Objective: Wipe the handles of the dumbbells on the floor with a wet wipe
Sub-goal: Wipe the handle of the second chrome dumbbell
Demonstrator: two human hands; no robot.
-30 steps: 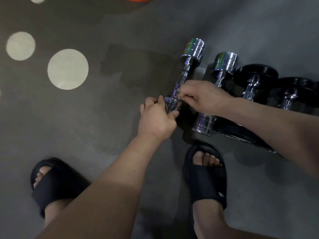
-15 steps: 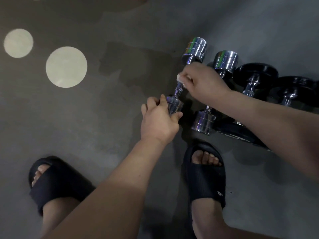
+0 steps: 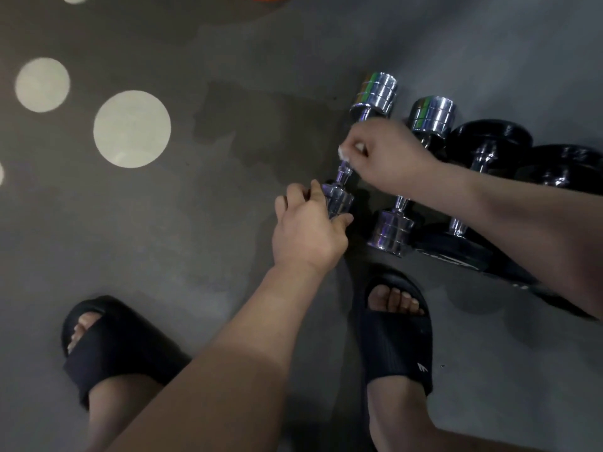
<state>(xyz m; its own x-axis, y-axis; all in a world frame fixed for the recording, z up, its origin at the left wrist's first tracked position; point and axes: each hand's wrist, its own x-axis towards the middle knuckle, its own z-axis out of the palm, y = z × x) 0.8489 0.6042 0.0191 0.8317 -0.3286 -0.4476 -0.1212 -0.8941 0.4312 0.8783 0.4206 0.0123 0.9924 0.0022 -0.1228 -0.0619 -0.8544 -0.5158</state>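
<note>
Steadying things, your left hand (image 3: 310, 233) keeps its grip clamped on the near head of the chrome dumbbell (image 3: 339, 199) on the floor (image 3: 195, 223). Up the handle (image 3: 345, 172) goes the wet wipe (image 3: 343, 154), pinched in your right hand (image 3: 388, 154) and now near the far head. This handle looks nearly done.

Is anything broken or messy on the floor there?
Just one thing: a darker blotchy patch on the grey floor, left of the shiny chrome dumbbell being wiped. It could be damp or stained; I cannot tell. Nothing else looks broken or spilled.
</note>
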